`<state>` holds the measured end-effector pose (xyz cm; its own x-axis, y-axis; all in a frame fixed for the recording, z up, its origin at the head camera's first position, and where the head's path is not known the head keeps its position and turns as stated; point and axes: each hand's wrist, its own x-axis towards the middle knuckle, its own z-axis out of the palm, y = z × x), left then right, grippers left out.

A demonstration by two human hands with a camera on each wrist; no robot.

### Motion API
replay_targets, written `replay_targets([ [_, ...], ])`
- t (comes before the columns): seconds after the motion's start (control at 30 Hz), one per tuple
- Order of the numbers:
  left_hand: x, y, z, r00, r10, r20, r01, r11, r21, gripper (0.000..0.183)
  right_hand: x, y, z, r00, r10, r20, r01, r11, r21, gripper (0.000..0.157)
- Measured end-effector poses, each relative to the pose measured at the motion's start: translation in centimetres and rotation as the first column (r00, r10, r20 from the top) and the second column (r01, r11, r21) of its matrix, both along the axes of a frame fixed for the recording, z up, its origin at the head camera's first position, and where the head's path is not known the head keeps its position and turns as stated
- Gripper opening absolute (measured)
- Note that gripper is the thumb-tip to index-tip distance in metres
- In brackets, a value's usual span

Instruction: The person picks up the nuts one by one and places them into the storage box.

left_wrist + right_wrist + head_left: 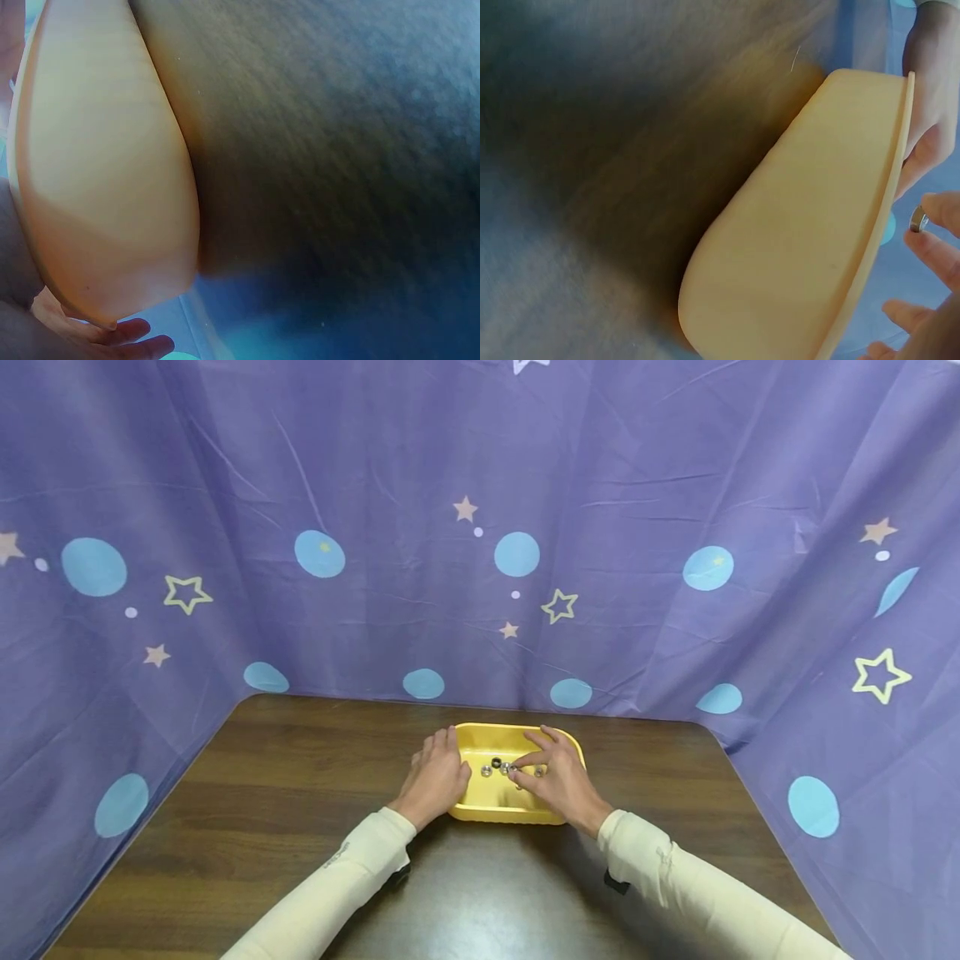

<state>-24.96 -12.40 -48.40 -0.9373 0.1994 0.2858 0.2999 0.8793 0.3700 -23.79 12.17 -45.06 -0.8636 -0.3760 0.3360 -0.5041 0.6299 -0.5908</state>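
Note:
A yellow plastic tray (pixel 506 816) stands on the table, holding several small metal nuts (pixel 486 771) and a dark one (pixel 497 762). My left hand (pixel 435 777) grips the tray's left side, thumb over the inner edge and fingers along the outside. Over the tray's right half, my right hand (pixel 561 777) pinches a small silver nut (pixel 919 218) between thumb and index finger. Its other fingers are spread towards the far right rim. Another nut (pixel 538 771) lies beneath that hand. In the left wrist view the tray's wall (pixel 112 165) hides the nuts.
The brown wooden table (pixel 315 777) has a dark grain and rounded far corners. A purple curtain (pixel 390 543) with stars and blue dots hangs behind it and along both sides. Cream sleeves (pixel 330 877) cover both forearms, with a dark device under each wrist.

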Motion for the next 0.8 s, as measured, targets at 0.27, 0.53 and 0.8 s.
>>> replay_targets([
  [0.27, -0.2, 0.0, 0.0, 0.999, 0.000, 0.035, 0.001, 1.000, -0.005, 0.073, -1.7, -0.6, -0.4, 0.999, 0.009, -0.031, -0.008, 0.999, 0.048, 0.011],
  [0.53, -0.2, 0.1, 0.0, 1.000, -0.003, 0.023, 0.002, 1.000, 0.001, 0.073, -2.7, -1.2, -0.1, 0.999, 0.026, -0.030, -0.023, 0.995, 0.092, 0.012],
  [0.8, -0.1, -0.1, -0.1, 1.000, -0.002, -0.003, 0.002, 1.000, 0.000, 0.072, -3.3, -1.9, 0.3, 0.999, 0.051, -0.010, -0.050, 0.994, 0.101, 0.012],
])
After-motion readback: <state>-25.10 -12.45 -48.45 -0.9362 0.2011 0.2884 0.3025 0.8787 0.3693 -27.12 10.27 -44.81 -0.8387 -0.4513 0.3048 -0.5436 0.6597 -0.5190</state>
